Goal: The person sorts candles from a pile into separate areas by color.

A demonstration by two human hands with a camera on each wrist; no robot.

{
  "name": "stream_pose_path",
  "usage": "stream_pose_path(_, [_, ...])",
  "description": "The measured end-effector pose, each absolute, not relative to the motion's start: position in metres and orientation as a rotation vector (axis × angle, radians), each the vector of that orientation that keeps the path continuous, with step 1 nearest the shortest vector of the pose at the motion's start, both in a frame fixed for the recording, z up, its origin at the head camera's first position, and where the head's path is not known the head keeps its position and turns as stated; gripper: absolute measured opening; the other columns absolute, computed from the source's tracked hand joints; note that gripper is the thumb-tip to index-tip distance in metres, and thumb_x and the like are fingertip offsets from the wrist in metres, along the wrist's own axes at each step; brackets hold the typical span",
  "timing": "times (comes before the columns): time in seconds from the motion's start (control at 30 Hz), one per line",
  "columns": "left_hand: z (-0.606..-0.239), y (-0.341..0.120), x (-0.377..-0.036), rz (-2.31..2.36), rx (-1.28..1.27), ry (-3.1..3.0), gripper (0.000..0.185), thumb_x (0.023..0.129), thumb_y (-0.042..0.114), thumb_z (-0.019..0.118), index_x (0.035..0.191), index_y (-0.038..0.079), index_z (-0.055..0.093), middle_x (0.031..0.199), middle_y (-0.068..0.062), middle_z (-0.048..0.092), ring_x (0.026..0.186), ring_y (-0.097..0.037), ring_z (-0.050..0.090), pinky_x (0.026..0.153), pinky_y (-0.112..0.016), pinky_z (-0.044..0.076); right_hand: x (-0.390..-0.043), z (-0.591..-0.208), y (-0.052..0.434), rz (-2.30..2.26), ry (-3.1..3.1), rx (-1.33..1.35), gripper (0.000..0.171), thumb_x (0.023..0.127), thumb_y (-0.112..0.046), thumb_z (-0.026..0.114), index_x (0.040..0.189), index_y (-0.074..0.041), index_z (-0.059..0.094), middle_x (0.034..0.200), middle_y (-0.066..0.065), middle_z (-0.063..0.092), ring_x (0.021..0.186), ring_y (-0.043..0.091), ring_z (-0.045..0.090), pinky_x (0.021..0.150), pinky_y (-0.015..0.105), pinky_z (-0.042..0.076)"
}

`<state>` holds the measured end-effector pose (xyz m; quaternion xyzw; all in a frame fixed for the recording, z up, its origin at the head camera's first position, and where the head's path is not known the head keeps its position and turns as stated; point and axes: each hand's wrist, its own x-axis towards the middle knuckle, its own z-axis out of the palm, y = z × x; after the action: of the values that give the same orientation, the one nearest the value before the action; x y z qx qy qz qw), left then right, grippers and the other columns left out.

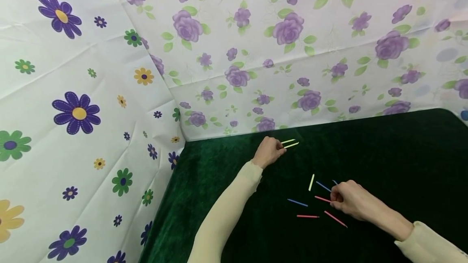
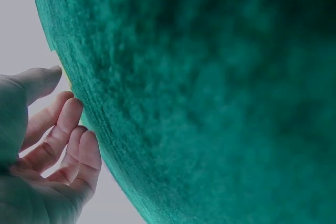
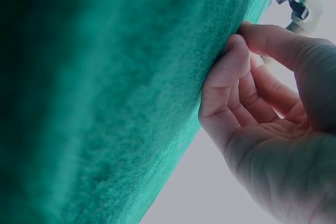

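Green velvet cloth (image 1: pixel 384 161) covers the table beneath floral sheeting (image 1: pixel 256 52). Toward the sheeting, the left hand (image 1: pixel 268 152) pinches two yellow sticks (image 1: pixel 290 143), apparently sorted by colour; nearer the person, the right hand (image 1: pixel 349 199) curls its fingers onto a pink stick (image 1: pixel 322 199) among scattered blue and pink sticks (image 1: pixel 297 203).
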<state>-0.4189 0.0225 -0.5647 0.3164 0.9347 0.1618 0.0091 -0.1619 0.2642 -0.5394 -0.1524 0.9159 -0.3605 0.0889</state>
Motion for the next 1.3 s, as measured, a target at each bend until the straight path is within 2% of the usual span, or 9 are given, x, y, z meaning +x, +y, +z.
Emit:
stream_pose_path(0.03, [-0.571, 0.020, -0.423, 0.529, 1.001, 2.908, 0.022, 0.103, 0.038, 0.078, 0.100, 0.017, 0.087, 0.095, 0.006, 0.084, 0.084, -0.005, 0.073, 0.079, -0.023, 0.060, -0.162, -0.539, 0.264, -1.071, 2.725, -0.455, 0.009, 0.094, -0.017, 0.079, 0.089, -0.018, 0.073, 0.077, -0.010, 0.062, 0.061, -0.001, 0.053, 0.057, 0.022, 0.048])
stream_pose_path(0.27, [-0.525, 0.021, -0.377, 0.546, 0.996, 2.884, 0.020, 0.103, 0.029, 0.078, 0.105, 0.011, 0.087, 0.100, 0.000, 0.084, 0.091, -0.010, 0.074, 0.083, -0.023, 0.060, -0.162, -0.539, 0.267, -1.049, 2.741, -0.458, 0.009, 0.094, -0.017, 0.080, 0.089, -0.019, 0.073, 0.077, -0.010, 0.063, 0.062, -0.002, 0.052, 0.057, 0.021, 0.048])
stream_pose_path(0.43, [-0.521, 0.021, -0.362, 0.519, 1.007, 2.894, 0.018, 0.103, 0.030, 0.078, 0.102, 0.014, 0.087, 0.099, 0.002, 0.083, 0.093, -0.009, 0.071, 0.083, -0.021, 0.058, -0.162, -0.538, 0.266, -1.055, 2.751, -0.475, 0.009, 0.094, -0.017, 0.080, 0.089, -0.018, 0.073, 0.077, -0.011, 0.062, 0.061, -0.002, 0.052, 0.057, 0.021, 0.047])
stream_pose_path(0.73, [-0.519, 0.017, -0.347, 0.585, 1.056, 2.857, 0.017, 0.102, 0.029, 0.079, 0.096, 0.015, 0.087, 0.093, 0.004, 0.082, 0.082, -0.003, 0.066, 0.076, -0.017, 0.054, -0.161, -0.539, 0.265, -1.047, 2.751, -0.453, 0.009, 0.094, -0.018, 0.080, 0.089, -0.019, 0.073, 0.077, -0.010, 0.062, 0.061, -0.001, 0.052, 0.057, 0.021, 0.047])
stream_pose_path(0.97, [-0.517, 0.014, -0.333, 0.655, 1.064, 2.791, 0.018, 0.104, 0.030, 0.077, 0.098, 0.015, 0.087, 0.092, 0.004, 0.081, 0.073, 0.003, 0.061, 0.071, -0.013, 0.050, -0.161, -0.541, 0.263, -1.058, 2.747, -0.459, 0.009, 0.094, -0.017, 0.080, 0.088, -0.018, 0.073, 0.076, -0.010, 0.062, 0.061, -0.001, 0.052, 0.056, 0.021, 0.047])
stream_pose_path(1.3, [-0.510, 0.022, -0.307, 0.576, 1.125, 2.748, 0.020, 0.103, 0.032, 0.077, 0.098, 0.015, 0.087, 0.086, 0.007, 0.082, 0.062, 0.005, 0.054, 0.063, -0.011, 0.045, -0.162, -0.539, 0.263, -1.057, 2.746, -0.466, 0.009, 0.094, -0.018, 0.080, 0.089, -0.018, 0.073, 0.077, -0.010, 0.062, 0.061, -0.002, 0.052, 0.057, 0.021, 0.048])
